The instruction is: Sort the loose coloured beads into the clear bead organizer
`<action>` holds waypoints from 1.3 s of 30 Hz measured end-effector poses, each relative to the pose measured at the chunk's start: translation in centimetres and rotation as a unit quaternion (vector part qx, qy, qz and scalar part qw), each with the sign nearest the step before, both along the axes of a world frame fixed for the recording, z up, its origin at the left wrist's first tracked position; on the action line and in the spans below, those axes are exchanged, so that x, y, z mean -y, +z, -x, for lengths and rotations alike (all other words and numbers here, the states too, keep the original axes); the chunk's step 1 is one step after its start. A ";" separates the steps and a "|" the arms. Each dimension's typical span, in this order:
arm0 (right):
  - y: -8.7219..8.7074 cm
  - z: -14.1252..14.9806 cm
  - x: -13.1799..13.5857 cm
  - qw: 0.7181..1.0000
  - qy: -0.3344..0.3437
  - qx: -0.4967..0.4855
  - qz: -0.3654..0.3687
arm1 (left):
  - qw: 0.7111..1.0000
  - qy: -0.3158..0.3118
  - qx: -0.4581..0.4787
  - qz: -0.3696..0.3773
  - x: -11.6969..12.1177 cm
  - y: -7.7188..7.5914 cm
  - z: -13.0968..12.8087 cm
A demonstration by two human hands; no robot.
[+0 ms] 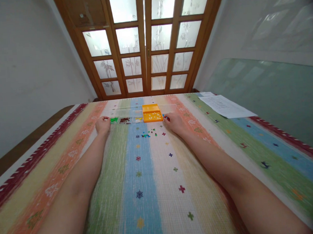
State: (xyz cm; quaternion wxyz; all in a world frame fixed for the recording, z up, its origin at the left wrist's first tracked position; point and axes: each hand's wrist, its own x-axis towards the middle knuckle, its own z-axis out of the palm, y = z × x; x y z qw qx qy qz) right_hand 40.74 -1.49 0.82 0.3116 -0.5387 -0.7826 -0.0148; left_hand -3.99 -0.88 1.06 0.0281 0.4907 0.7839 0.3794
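Note:
A row of small open boxes lies across the far part of the table. At its left end my left hand is closed at the edge of a clear box with green pieces. Beside it, another clear box holds dark red-brown pieces, then comes one with yellow and white pieces. An orange box with its lid raised contains small white pieces. My right hand is closed at the row's right end, where its fingers partly hide blue and red bits. Several loose blue, green and dark red pieces lie in front.
A striped, patterned cloth covers the table. White paper sheets lie at the far right. Beyond the table stand wooden doors with frosted panes, and a pale green glass panel leans at the right wall.

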 end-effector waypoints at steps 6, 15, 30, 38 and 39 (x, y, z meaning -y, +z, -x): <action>0.5 1.0 0.9 0.998 0.055 0.033 0.002 | 0.994 -0.085 -0.061 -0.007 1.0 0.8 -2.9; 0.8 1.6 1.7 0.994 0.085 0.063 0.004 | 0.902 -0.409 -0.138 0.019 4.9 2.8 -13.8; 0.4 2.7 1.9 0.992 0.110 0.066 -0.001 | 0.875 -0.462 -0.130 0.062 6.2 1.1 -17.9; 1.5 3.7 3.3 0.975 0.210 0.072 0.022 | 0.921 -0.369 -0.121 0.023 5.3 2.2 -15.8; 1.7 3.9 3.6 0.972 0.220 0.074 0.023 | 0.930 -0.348 -0.119 0.014 4.9 2.4 -15.1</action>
